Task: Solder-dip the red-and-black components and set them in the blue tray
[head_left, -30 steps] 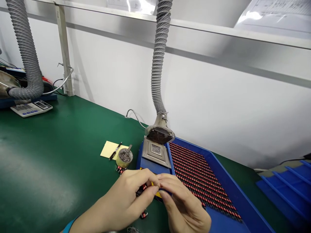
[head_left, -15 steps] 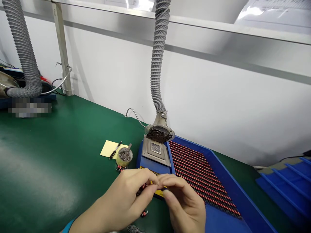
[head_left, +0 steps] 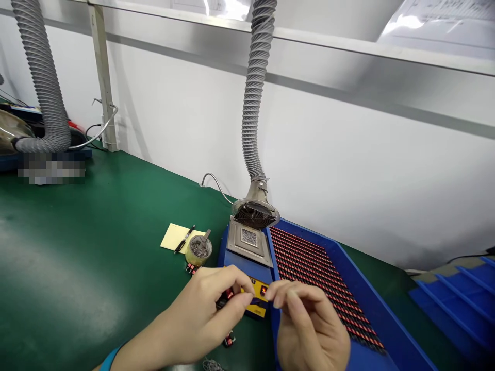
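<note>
My left hand (head_left: 204, 314) is closed in front of the blue-and-yellow machine, thumb and forefinger tips together. A small red-and-black component (head_left: 225, 298) shows inside its curl, mostly hidden by the fingers. To the right, my right hand (head_left: 311, 324) is closed too, thumb against bent fingers; whatever it may pinch is too small to make out. The hands are apart, and the yellow panel (head_left: 257, 310) with its lit red display (head_left: 263, 290) shows between them. Another red-and-black piece (head_left: 229, 339) lies on the green table below my left hand.
A metal plate (head_left: 235, 245) tops the machine beneath an extraction hood (head_left: 255, 206). Right of it, a blue tray (head_left: 402, 330) holds many rows of red-and-black components (head_left: 320, 273). Left stand a small pot (head_left: 192, 256) with a stick, yellow paper (head_left: 170, 238) and a pen (head_left: 184, 239).
My hands were touching at the fingertips; my right hand has drawn away to the right. My left hand has hardly moved. The red display has come into sight between them.
</note>
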`<state>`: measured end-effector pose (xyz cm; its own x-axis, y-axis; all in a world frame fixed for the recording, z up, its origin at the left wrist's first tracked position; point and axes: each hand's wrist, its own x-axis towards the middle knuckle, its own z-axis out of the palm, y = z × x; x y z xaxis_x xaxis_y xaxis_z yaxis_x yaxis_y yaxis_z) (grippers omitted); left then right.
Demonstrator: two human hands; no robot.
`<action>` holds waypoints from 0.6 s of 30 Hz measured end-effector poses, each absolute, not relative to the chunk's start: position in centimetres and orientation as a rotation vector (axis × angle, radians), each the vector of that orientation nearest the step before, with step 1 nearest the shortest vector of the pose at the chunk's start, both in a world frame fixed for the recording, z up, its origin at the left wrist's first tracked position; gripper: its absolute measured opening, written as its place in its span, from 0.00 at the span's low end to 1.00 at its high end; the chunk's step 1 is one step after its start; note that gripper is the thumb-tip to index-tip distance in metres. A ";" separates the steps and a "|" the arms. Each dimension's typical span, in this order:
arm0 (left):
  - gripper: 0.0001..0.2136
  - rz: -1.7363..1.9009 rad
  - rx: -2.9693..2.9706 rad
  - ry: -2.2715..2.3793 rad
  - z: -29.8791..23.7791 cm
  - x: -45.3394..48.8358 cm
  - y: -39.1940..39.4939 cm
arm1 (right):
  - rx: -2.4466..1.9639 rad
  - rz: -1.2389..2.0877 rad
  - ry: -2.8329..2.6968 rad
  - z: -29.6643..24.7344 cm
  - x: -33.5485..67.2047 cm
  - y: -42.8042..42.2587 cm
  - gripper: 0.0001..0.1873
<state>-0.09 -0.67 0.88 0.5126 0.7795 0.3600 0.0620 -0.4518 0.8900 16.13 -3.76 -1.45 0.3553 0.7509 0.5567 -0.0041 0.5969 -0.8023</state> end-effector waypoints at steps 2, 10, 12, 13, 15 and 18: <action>0.05 1.021 1.672 0.622 0.7 -0.1 -0.6 | -0.816 0.706 -1.133 -1.8 16.0 -3.5 0.08; 0.18 1.059 1.333 0.472 -0.5 0.8 -0.2 | -0.701 1.369 -0.688 -2.5 12.7 -2.7 0.15; 0.21 1.057 1.291 0.506 -0.4 0.9 0.0 | -0.708 1.388 -0.600 -2.3 12.2 -2.8 0.16; 0.19 1.069 1.278 0.523 -0.3 0.9 0.1 | -0.723 1.367 -0.576 -2.3 12.0 -2.9 0.15; 0.12 1.113 1.262 0.565 -0.1 0.9 0.6 | -0.762 1.301 -0.563 -2.5 11.9 -2.9 0.13; 0.06 1.168 1.151 0.625 0.1 0.6 1.2 | -0.793 1.257 -0.631 -3.2 11.8 -2.6 0.12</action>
